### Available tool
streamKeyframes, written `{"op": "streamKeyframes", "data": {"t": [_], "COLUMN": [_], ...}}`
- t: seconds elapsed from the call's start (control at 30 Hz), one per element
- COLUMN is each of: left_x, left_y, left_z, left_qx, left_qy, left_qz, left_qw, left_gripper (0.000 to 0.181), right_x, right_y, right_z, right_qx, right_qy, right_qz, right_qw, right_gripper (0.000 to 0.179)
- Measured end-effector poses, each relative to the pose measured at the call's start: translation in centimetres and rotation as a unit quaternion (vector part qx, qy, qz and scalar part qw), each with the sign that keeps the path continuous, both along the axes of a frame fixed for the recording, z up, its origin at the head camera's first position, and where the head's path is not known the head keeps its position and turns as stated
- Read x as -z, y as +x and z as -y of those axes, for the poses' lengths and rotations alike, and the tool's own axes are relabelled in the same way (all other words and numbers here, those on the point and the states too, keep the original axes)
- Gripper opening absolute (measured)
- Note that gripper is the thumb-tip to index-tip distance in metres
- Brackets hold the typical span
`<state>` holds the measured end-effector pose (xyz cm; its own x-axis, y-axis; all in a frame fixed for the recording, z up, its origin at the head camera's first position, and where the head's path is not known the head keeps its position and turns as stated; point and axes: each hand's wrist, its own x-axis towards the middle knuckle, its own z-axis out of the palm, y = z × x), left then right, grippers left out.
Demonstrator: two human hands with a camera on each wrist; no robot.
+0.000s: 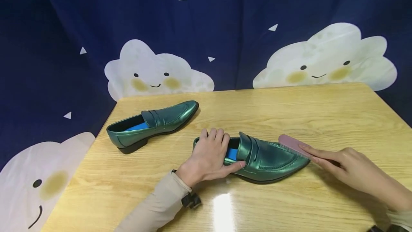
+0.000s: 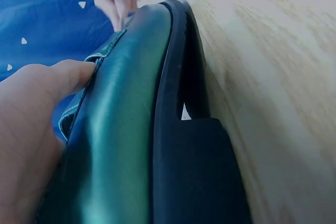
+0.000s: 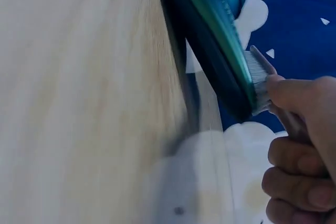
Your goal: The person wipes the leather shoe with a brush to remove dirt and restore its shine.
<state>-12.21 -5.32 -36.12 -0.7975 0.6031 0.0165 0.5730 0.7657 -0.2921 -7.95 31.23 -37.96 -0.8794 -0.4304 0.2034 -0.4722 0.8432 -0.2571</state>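
Note:
A shiny green loafer [image 1: 273,160] with a black sole stands on the table, its toe to the right. My left hand [image 1: 210,156] grips it at the opening near the heel, the thumb lying along the near side. In the left wrist view the loafer's side [image 2: 126,108] and black heel [image 2: 202,166] fill the middle. My right hand [image 1: 351,167] holds a pink-backed brush [image 1: 291,145] by its handle. The brush's pale bristles [image 3: 257,80] touch the upper near the toe in the right wrist view. Blue lining shows inside the shoe.
A matching green loafer [image 1: 154,122] stands behind and to the left, toe pointing right and away. The wooden table [image 1: 338,114] ends at a dark blue curtain [image 1: 225,17] printed with white clouds and triangles.

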Motion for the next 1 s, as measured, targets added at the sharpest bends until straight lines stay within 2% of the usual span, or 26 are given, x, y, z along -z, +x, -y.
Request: {"op": "streamKeyframes", "data": {"t": [0.13, 0.23, 0.3, 0.4, 0.5, 0.57, 0.63, 0.7, 0.77, 0.9, 1.0], "left_x": [0.2, 0.3, 0.2, 0.0, -0.3, -0.5, -0.6, -0.6, -0.5, -0.2, -0.2], "left_y": [0.1, 0.2, 0.3, 0.3, 0.1, -0.1, -0.1, -0.1, 0.0, 0.2, 0.2], "left_z": [0.1, -0.1, -0.2, -0.6, -0.8, -0.8, -0.7, -0.5, -0.3, -0.3, -0.3], "left_qx": [-0.007, -0.015, -0.019, -0.019, -0.015, -0.013, -0.010, -0.007, -0.006, -0.012, -0.022], "left_qy": [0.003, -0.004, -0.008, -0.017, -0.025, -0.029, -0.032, -0.031, -0.027, -0.018, -0.020], "left_qz": [0.008, 0.006, 0.007, 0.010, 0.009, 0.008, 0.008, 0.013, 0.019, 0.024, 0.022], "left_qw": [0.9999, 0.9999, 0.9998, 0.9996, 0.9995, 0.9995, 0.9994, 0.9994, 0.9994, 0.9995, 0.9993], "left_gripper": [0.094, 0.094, 0.094, 0.094, 0.095, 0.095, 0.096, 0.095, 0.095, 0.095, 0.095], "right_x": [-0.3, -0.5, -0.6, -0.3, 0.4, 0.9, 1.1, 0.9, 0.4, -0.8, -1.1], "right_y": [-2.0, -2.4, -2.0, -0.6, 0.5, 0.7, 0.5, 0.1, -0.5, -1.5, -1.1], "right_z": [1.9, 1.9, 0.9, -1.8, -4.4, -4.8, -4.0, -2.3, -0.2, 3.5, 4.4], "right_qx": [-0.039, -0.048, -0.048, -0.036, -0.031, -0.028, -0.043, -0.054, -0.067, -0.066, -0.056], "right_qy": [-0.026, -0.023, -0.017, -0.011, -0.055, -0.084, -0.108, -0.109, -0.100, -0.053, -0.032], "right_qz": [0.001, 0.011, 0.014, 0.024, 0.057, 0.071, 0.077, 0.074, 0.064, 0.041, 0.009], "right_qw": [0.9989, 0.9985, 0.9986, 0.9990, 0.9964, 0.9935, 0.9902, 0.9899, 0.9906, 0.9956, 0.9979], "right_gripper": [0.037, 0.037, 0.036, 0.036, 0.040, 0.044, 0.045, 0.044, 0.042, 0.043, 0.045]}}
